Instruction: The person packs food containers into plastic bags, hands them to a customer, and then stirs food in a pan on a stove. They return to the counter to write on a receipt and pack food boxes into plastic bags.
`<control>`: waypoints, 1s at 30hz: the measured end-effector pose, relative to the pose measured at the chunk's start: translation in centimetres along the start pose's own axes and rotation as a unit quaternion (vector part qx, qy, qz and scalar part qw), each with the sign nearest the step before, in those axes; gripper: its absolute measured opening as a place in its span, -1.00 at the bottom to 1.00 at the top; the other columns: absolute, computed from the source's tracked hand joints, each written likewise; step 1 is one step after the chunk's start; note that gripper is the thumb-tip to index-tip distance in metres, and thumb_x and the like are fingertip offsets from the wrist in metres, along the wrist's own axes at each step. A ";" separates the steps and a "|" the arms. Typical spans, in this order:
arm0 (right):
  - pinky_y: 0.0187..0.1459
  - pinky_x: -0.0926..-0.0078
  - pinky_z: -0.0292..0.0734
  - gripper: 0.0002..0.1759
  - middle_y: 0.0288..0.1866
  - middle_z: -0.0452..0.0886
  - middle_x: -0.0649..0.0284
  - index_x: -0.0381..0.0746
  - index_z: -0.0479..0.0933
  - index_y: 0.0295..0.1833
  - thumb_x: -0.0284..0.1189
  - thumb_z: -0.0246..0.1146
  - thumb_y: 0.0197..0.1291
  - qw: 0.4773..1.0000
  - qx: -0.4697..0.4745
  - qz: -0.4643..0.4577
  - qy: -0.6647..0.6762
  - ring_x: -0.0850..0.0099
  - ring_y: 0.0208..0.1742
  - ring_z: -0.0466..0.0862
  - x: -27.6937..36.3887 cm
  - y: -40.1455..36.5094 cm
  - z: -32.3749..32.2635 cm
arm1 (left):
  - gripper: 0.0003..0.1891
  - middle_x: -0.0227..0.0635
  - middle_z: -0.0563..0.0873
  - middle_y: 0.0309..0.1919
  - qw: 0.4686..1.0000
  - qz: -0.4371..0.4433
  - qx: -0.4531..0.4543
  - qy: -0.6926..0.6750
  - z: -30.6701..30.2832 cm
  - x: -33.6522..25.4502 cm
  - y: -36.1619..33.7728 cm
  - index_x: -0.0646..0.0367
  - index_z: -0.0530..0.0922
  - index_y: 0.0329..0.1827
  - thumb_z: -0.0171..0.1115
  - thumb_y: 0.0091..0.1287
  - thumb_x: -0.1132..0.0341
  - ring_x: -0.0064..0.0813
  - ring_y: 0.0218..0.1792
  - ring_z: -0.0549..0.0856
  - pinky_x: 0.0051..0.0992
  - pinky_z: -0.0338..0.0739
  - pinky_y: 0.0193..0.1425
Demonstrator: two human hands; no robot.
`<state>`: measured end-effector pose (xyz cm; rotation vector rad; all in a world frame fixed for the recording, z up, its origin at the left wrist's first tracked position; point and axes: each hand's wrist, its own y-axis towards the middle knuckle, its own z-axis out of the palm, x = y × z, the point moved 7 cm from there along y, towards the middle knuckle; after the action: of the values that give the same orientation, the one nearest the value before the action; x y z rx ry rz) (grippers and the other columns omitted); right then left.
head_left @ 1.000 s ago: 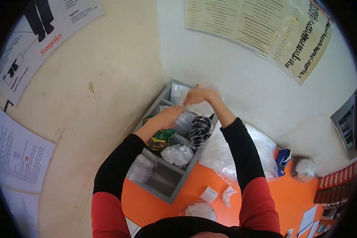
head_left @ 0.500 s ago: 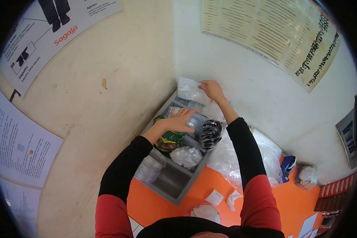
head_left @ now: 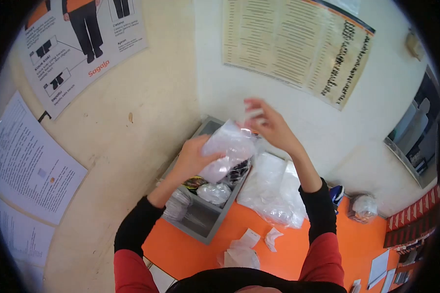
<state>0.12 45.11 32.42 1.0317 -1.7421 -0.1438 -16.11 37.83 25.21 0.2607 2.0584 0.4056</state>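
Observation:
My left hand (head_left: 193, 158) grips a clear plastic bag with white contents (head_left: 230, 146), holding it tilted above the grey divided tray (head_left: 215, 232). The thumb lies across the near side of the bag. My right hand (head_left: 269, 124) is raised just beyond the bag's far end, its fingers apart and blurred by motion. Below the bag, the tray holds a crumpled clear plastic bundle (head_left: 214, 194), a stack of clear lids (head_left: 177, 205) and black items (head_left: 239, 171) partly covered by the bag. A green and yellow packet (head_left: 194, 182) shows only in part.
Large clear plastic bags (head_left: 274, 193) lie on the orange table (head_left: 308, 249) right of the tray. Nearer are a white paper piece (head_left: 273, 239) and a small plastic bag (head_left: 242, 256). A tied bag (head_left: 363, 209) stands by the wall. Walls meet behind the tray.
The white-filled bag has come from the tray's far end toward me and is now in my left hand. My right hand has let go and risen. The camera view has shifted.

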 end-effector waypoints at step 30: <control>-0.69 0.72 0.01 -0.52 -0.74 0.27 0.56 -0.15 0.40 -0.71 -0.13 0.16 0.19 0.950 0.107 0.255 0.145 0.75 -0.74 0.15 7.1 -20.2 11.2 | -0.84 -0.43 0.65 -0.38 0.873 -0.187 0.004 -0.450 8.1 -7.0 -23.1 0.31 0.58 -0.23 0.22 0.17 0.41 -0.70 -0.37 0.59 -0.62 0.50 -0.30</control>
<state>1.84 23.50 21.63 0.6781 -1.7147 0.5101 -6.00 15.54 18.07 0.0258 1.1418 0.0042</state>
